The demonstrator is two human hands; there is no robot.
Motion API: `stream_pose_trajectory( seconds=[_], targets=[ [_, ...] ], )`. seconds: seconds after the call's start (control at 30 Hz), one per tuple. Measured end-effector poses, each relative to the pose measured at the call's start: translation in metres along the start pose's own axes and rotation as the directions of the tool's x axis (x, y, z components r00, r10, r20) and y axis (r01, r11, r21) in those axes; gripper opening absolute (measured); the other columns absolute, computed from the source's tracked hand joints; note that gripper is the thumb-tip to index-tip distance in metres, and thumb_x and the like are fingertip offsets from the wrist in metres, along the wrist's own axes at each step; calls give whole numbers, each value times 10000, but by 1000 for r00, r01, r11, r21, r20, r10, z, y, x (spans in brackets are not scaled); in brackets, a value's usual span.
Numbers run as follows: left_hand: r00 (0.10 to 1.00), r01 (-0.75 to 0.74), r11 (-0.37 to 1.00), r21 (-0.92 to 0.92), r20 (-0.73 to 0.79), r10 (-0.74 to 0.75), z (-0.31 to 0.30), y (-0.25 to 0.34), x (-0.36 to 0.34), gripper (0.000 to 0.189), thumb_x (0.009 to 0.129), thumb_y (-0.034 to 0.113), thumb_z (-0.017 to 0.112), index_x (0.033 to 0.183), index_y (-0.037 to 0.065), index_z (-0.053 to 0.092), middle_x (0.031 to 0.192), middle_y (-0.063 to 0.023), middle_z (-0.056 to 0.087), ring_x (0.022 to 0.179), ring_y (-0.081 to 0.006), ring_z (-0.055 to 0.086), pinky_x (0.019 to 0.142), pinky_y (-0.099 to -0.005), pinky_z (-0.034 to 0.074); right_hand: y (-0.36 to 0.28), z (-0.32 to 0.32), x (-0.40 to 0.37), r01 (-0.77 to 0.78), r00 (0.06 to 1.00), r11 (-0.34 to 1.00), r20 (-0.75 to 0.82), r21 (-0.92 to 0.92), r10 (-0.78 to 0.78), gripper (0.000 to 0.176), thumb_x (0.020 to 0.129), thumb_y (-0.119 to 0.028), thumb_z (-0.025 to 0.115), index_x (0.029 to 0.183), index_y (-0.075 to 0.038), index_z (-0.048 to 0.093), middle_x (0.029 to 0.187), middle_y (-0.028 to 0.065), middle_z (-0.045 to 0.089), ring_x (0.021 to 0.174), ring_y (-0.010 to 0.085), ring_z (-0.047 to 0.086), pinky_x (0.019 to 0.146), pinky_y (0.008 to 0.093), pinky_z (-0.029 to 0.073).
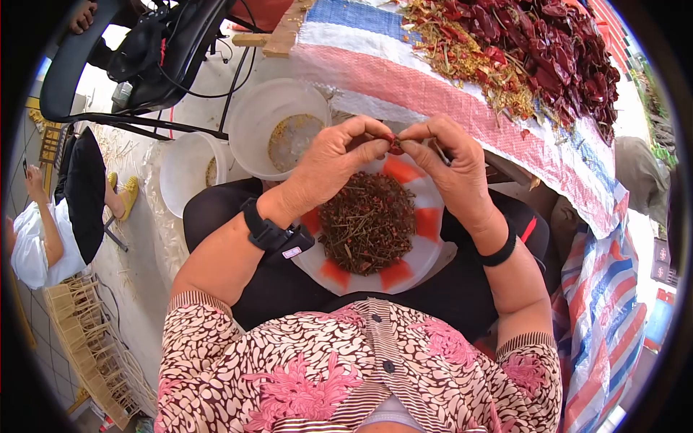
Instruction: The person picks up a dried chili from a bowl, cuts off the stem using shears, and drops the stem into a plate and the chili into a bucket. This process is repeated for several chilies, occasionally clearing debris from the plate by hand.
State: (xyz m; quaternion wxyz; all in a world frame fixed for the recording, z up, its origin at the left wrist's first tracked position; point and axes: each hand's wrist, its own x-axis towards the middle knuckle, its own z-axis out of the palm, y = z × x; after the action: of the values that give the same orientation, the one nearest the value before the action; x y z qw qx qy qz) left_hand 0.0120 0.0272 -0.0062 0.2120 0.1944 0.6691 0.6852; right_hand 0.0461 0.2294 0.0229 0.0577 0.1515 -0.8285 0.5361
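Observation:
Between the fingertips of both hands is a small dried red chili (395, 146), held above the bowl. My left hand (333, 155) pinches it from the left side, and my right hand (449, 160) pinches it from the right. Below them, a white bowl with red patches (427, 224) rests on my lap. It holds a heap of dried stems and reddish bits (367, 224). A large pile of dark red dried chilies (534, 43) lies on a striped woven sheet at the upper right, with yellowish seeds and scraps (473, 68) along its near edge.
Two translucent tubs, a larger one (249, 119) and a smaller one (173, 173), stand left of the bowl. A black chair (155, 65) is at the upper left. Another person (43, 245) sits at the far left, near a woven stool (90, 346). The striped sheet (447, 108) hangs down at right.

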Motion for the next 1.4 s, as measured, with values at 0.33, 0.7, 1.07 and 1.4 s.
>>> stream_pose_trajectory(
  seconds=[0.33,0.7,1.07,1.4],
  targets=[
    [830,-434,555,710,76,552,5,-7,6,371,822,32,688,1164,34,545,953,-86,587,869,-218,573,793,-321,471,6,17,2,116,984,993,-130,-38,-120,152,836,-40,669,936,-26,556,846,79,574,752,223,562,681,302,461],
    [921,-352,835,424,-4,390,-6,-17,3,211,966,169,546,1087,17,626,897,-30,658,859,-136,589,750,-254,459,-4,19,6,-315,943,812,65,491,327,180,943,-213,608,922,-42,556,771,-41,538,593,15,439,513,179,352],
    [998,-25,983,-180,-61,14,-15,-3,-1,207,985,214,520,1115,59,561,984,-28,653,890,-74,583,733,-200,416,-9,-2,10,-162,976,971,115,-178,184,256,930,-270,578,1009,-27,564,821,163,581,765,329,569,691,383,452],
    [995,37,991,-127,-89,-48,-15,2,-4,170,952,141,575,1066,17,556,1009,-30,611,934,-89,565,840,-239,455,-7,9,10,-23,988,949,138,-313,69,272,914,-305,591,981,-42,612,791,151,608,729,348,600,646,401,464]
  ],
)
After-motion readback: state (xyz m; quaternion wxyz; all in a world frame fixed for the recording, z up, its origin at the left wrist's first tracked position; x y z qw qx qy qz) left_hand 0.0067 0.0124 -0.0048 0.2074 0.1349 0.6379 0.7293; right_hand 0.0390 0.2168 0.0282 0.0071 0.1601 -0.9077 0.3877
